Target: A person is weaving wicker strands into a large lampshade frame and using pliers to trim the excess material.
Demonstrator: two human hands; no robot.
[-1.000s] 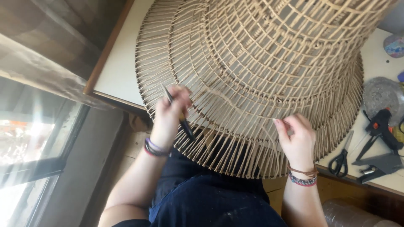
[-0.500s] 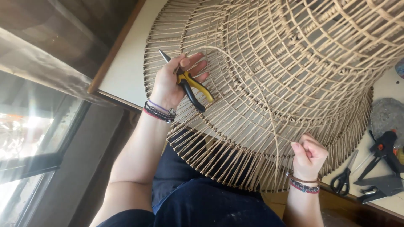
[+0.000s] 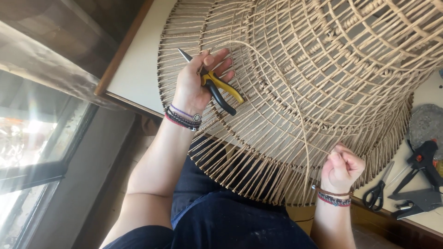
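Note:
A large woven wicker frame lies on the white table, its fringed rim hanging over the front edge above my lap. My left hand rests on the weave at the left and holds pliers with yellow and black handles, their tip pointing up left. A single long wicker strand arcs from beside that hand down to my right hand, which is closed in a fist around the strand's lower end near the rim. Both wrists wear bracelets.
At the table's right edge lie black scissors, a black glue gun and a grey round pad. A window is at the left. My dark-clothed legs are under the table edge.
My left hand moved up and onto the weave with the pliers. My right hand closed into a fist and pulled the strand down and right, so a long loop now stretches across the frame.

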